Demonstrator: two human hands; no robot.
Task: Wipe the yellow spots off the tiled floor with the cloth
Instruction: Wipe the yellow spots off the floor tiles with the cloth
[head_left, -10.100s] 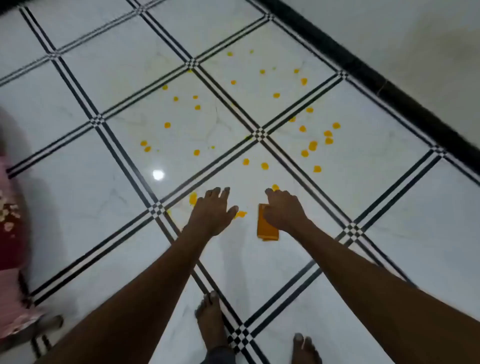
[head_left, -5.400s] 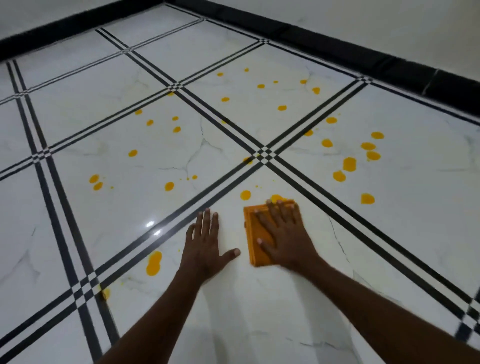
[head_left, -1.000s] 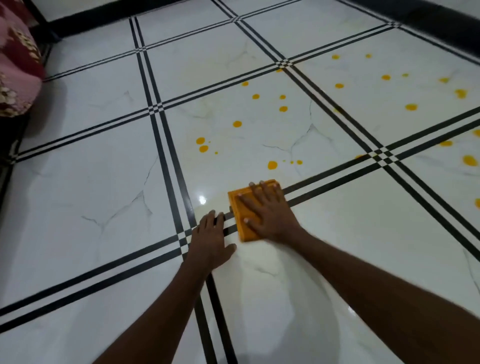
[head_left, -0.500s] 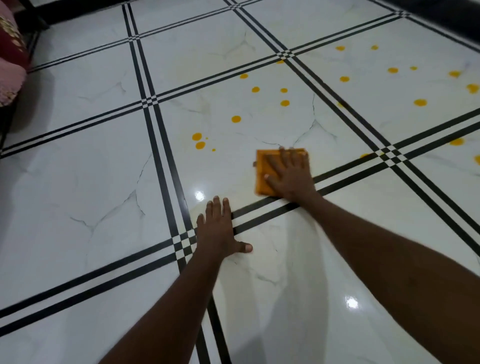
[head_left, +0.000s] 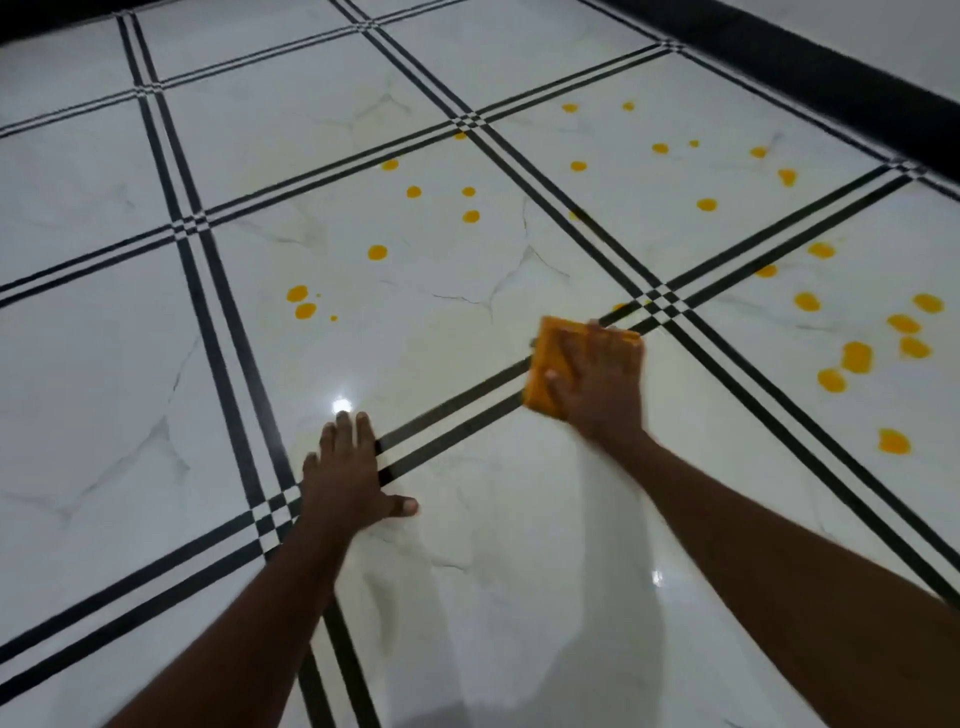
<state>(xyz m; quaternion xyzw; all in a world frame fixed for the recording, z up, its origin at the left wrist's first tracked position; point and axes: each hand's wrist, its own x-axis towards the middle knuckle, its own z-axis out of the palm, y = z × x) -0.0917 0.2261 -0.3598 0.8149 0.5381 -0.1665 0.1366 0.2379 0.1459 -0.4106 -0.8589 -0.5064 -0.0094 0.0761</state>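
We see the tiled floor (head_left: 130, 322), white marble crossed by black double lines, running bare on every side of the cloth (head_left: 545, 374); a black border strip (head_left: 810, 67) closes it far beyond the cloth to the upper right. Yellow spots (head_left: 377, 253) scatter beyond the cloth and to its right. The cloth, orange and folded, lies on a black line. Our right hand (head_left: 597, 384) presses it flat, grip spread wide, fingers straight. Our left hand (head_left: 348, 478) rests open on the floor, nearer us, left of the cloth.
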